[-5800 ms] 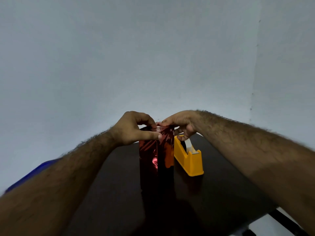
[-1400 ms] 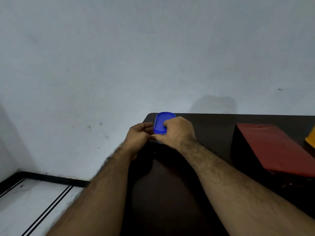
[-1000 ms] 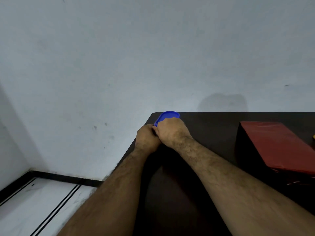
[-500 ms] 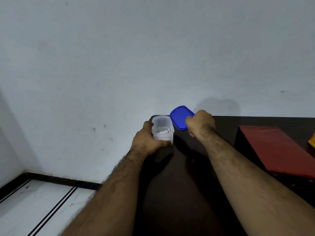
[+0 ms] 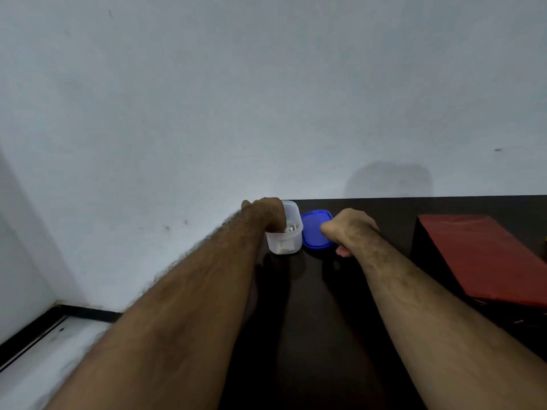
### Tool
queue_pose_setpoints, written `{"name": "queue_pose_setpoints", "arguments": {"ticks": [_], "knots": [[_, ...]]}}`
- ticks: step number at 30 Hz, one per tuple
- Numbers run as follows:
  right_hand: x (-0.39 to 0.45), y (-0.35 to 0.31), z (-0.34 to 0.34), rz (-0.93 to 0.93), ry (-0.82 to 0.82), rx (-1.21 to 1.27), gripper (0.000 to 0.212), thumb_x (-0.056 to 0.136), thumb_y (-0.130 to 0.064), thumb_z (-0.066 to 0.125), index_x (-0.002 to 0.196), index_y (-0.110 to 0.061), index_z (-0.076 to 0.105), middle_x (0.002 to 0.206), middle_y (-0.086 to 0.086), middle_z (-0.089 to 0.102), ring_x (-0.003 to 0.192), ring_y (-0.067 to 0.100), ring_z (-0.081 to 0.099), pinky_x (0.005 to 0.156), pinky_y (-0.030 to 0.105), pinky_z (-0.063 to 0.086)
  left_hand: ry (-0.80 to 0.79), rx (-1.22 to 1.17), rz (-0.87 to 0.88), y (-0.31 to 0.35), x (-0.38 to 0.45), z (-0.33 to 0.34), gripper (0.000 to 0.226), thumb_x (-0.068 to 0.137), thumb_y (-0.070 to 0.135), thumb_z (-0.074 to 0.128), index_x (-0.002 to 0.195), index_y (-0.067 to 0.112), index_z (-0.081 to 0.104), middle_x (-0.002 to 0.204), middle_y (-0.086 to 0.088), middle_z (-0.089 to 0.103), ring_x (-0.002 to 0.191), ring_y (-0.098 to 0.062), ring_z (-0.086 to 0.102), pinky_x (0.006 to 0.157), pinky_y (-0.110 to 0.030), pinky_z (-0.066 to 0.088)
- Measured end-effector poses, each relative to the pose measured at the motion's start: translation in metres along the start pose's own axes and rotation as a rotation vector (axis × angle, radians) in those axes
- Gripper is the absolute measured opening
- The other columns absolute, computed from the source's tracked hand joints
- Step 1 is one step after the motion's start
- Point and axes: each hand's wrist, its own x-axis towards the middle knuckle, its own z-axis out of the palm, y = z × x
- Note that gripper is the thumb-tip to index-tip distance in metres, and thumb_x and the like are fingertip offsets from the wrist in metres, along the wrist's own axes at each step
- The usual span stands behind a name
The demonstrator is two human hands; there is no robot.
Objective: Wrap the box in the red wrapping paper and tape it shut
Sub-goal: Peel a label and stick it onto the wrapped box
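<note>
The box wrapped in red paper [image 5: 479, 255] lies on the dark table [image 5: 325, 321] at the right, with neither hand on it. At the table's far left corner stands a small clear plastic container [image 5: 285, 242] with small pale bits inside. My left hand [image 5: 265, 213] is bent over its rim with the fingers dipped inside, their tips hidden. A blue lid [image 5: 313, 232] lies flat on the table just right of the container. My right hand [image 5: 352, 232] has curled fingers on the lid's right edge.
A pale wall rises right behind the table's far edge. The table's left edge drops to a light floor [image 5: 44, 365] with a black skirting strip. Dark bare tabletop lies between my forearms.
The lid came off the container, and my right hand lowered it to the table beside it. My left hand moved from gripping the container's side to reaching into its open top.
</note>
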Motion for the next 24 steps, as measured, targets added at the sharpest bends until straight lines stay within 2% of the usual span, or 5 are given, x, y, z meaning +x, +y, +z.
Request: {"name": "queue_pose_setpoints", "arguments": {"ticks": [6,12,15,19,24], "knots": [[0.017,0.001,0.007,-0.021,0.043,-0.135,0.037,0.071,-0.03,0.07,0.102,-0.01,0.069,0.091,0.007,0.075,0.082,0.025,0.076,0.076,0.036,0.064,0.032,-0.024,-0.044,0.002,0.005,0.003,0.04,0.08,0.052,0.075,0.115,0.032,0.072,0.12,0.004,0.07,0.119,-0.026,0.058,0.11,-0.051,0.034],[0.014,-0.007,-0.006,-0.146,0.16,-0.241,0.017,0.077,-0.021,0.071,0.091,-0.013,0.064,0.087,0.003,0.062,0.087,0.025,0.067,0.067,0.028,0.051,0.128,-0.205,0.015,-0.009,-0.013,-0.027,0.016,0.078,0.035,0.088,0.087,0.026,0.077,0.095,0.01,0.075,0.102,-0.018,0.065,0.093,-0.044,0.03],[0.02,-0.015,-0.018,-0.385,0.221,0.026,0.005,0.087,-0.017,0.072,0.091,-0.018,0.074,0.09,-0.001,0.072,0.084,0.02,0.067,0.068,0.028,0.052,0.252,-0.272,0.125,-0.006,-0.032,-0.051,0.007,0.083,0.025,0.083,0.083,0.028,0.076,0.087,0.015,0.073,0.1,-0.012,0.065,0.09,-0.041,0.026],[0.014,-0.029,-0.045,-0.501,-0.06,0.519,0.016,0.089,-0.003,0.07,0.092,-0.015,0.081,0.091,0.001,0.08,0.085,0.019,0.078,0.079,0.034,0.065,0.553,-0.336,0.321,0.003,-0.059,-0.058,0.012,0.091,0.024,0.074,0.086,0.035,0.074,0.09,0.02,0.073,0.092,-0.002,0.061,0.086,-0.035,0.02],[0.001,-0.026,-0.065,-0.5,-0.241,0.538,0.015,0.089,0.003,0.069,0.094,-0.006,0.08,0.085,0.011,0.08,0.082,0.023,0.079,0.072,0.031,0.064,0.733,-0.771,0.406,0.015,-0.079,-0.025,0.018,0.088,0.01,0.076,0.086,0.027,0.079,0.085,0.015,0.074,0.076,-0.004,0.066,0.074,-0.022,0.052]]}}
